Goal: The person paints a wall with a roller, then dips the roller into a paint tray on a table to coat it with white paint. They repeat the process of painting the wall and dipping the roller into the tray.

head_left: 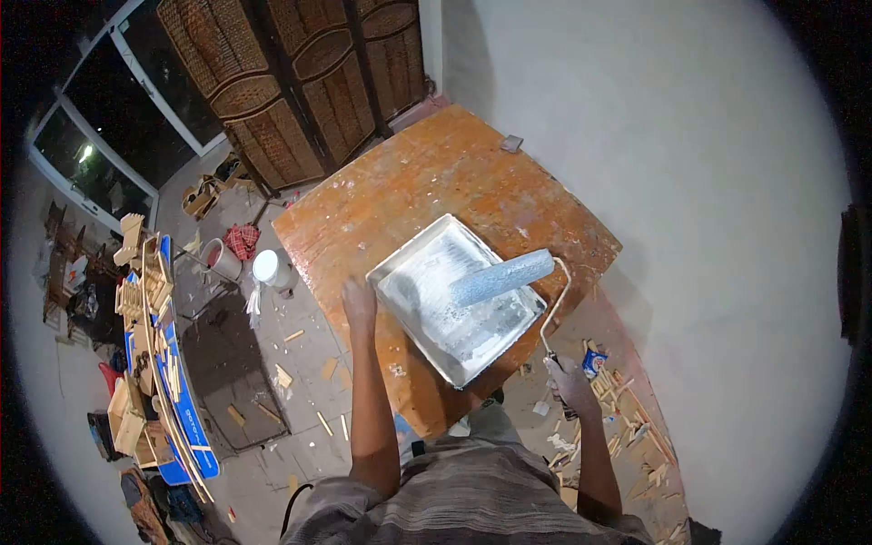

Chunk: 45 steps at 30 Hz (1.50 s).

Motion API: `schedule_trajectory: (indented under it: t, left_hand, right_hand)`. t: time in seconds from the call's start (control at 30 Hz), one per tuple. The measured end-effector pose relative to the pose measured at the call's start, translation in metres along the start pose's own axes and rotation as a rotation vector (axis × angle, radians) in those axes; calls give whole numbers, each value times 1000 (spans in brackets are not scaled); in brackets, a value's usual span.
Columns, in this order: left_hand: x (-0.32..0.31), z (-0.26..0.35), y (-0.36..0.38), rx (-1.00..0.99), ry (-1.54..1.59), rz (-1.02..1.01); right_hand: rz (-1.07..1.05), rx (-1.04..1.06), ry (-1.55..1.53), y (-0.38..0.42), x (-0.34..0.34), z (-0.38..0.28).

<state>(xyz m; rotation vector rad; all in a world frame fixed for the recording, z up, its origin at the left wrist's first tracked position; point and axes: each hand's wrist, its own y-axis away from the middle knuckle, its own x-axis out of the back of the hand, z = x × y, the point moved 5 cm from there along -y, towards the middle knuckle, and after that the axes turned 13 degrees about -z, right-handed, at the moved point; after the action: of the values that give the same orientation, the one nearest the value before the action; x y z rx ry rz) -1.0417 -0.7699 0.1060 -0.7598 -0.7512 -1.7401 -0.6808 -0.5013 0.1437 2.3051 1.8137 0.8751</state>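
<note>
My right hand (pixel 572 389) is wrapped around the handle of a paint roller (pixel 504 276). The roller's fluffy cover is pale blue and wet-looking, and it lies across the right part of a paint tray (pixel 411 341). A bent wire frame runs from the cover's right end down to my grip. White paint coats the tray's floor and walls. My left hand (pixel 359 304) is right at the tray's left corner, its fingers smeared and partly lost against the wood. The tray rests on a worn, paint-spotted wooden table (pixel 436 154).
A small grey block (pixel 511 143) sits by the table's far edge, near a pale wall (pixel 681 154). Behind stands a woven folding screen (pixel 300 73). Left of the table are a white bucket (pixel 267 266) and a blue-edged bench (pixel 186 427) loaded with wood pieces. Wood scraps litter the floor.
</note>
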Motion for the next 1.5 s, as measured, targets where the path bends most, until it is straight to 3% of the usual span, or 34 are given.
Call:
schedule_trajectory:
  t: [0.03, 0.07, 0.1, 0.13, 0.17, 0.23, 0.27, 0.37, 0.43, 0.53, 0.63, 0.73, 0.8, 0.87, 0.97, 1.17, 1.23, 1.33, 1.43, 1.5]
  left_hand:
    - [-29, -40, 12, 265, 118, -257]
    - [-56, -59, 32, 228, 338, -390]
    - [-84, -69, 56, 188, 559, -519]
    - [-102, -73, 73, 122, 738, -502]
    - [-114, -69, 83, 50, 917, -480]
    - [-101, -39, 106, 124, 1179, -489]
    - [-102, -36, 105, 25, 1136, -480]
    - [-107, -30, 112, 167, 1095, -662]
    - [-99, -21, 117, 203, 1168, -647]
    - [-101, -23, 118, 235, 1178, -650]
    - [-125, -44, 112, 245, 1285, -706]
    - [-119, -42, 111, 227, 1264, -714]
    - [-117, -41, 111, 231, 1223, -738]
    - [-107, -34, 114, 266, 1124, -731]
    - [-103, -33, 114, 228, 1123, -665]
    - [-92, -20, 120, 226, 1307, -657]
    - [-112, -36, 117, 193, 1358, -716]
    - [-116, -40, 114, 148, 1358, -713]
    - [-110, -35, 116, 154, 1301, -755]
    - [-107, -33, 117, 196, 1279, -790]
  right_hand:
    - [-41, -1, 21, -5, -4, 2]
    - [-82, -2, 42, -9, -7, 5]
    - [-152, -148, -45, -14, -6, -1]
    - [-219, -292, -128, -18, -6, -5]
    - [-229, -274, 0, -22, -4, -13]
    - [-242, -233, 255, -30, 1, -25]
    - [-275, -174, 310, -34, 2, -27]
    - [-353, 34, 528, -51, 7, -15]
    - [-379, 211, 744, -63, 4, -3]
    - [-445, 458, 1051, -60, -6, -35]
    - [-353, 370, 1128, -85, -8, -13]
    - [-415, 702, 1083, -108, -29, -6]
    - [-515, 479, 1386, -129, -70, -21]
    - [-358, 408, 1054, -129, -87, -72]
    - [-136, 386, 1061, -158, -112, -70]
    - [-242, 729, 1249, -115, -96, -25]
    - [-243, 527, 1101, -77, -77, -36]
    - [-208, 7, 834, -62, -64, -28]
    - [-232, 243, 862, -83, -80, -33]
    - [-53, 664, 933, -107, -99, -37]
